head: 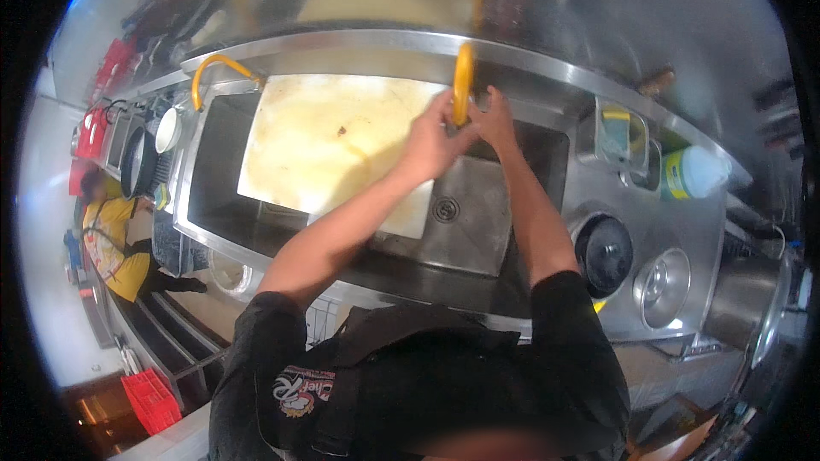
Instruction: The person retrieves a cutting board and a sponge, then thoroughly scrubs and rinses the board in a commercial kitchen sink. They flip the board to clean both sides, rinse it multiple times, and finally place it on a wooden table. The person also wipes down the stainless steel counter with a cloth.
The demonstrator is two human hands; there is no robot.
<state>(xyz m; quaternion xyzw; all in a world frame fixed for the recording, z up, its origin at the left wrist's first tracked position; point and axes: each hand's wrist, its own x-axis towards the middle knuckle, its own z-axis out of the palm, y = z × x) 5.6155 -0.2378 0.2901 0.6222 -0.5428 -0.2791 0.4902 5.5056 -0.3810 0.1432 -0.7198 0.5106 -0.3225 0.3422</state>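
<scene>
My left hand [430, 134] is at the right edge of a stained white cutting board [320, 141], just under the yellow spout of a faucet [463, 83]. To the spout's right is my right hand [496, 118], with a finger pointing up. Both hands meet near the spout's tip; whether they hold anything there is hidden. The board lies across a large stainless steel sink [221, 134], slanting over part of it. Below my hands shows the sink floor with its round drain [446, 209]. A second yellow spout [221, 59] curves over the sink's left corner.
Right of the sink stand a sponge in a metal container [616, 131], a plastic jug [695, 171], a black lidded pot [603, 253] and a steel bowl [663, 288]. At the left are a white bowl [168, 130], a black pan [136, 163] and a person in a yellow shirt [115, 230].
</scene>
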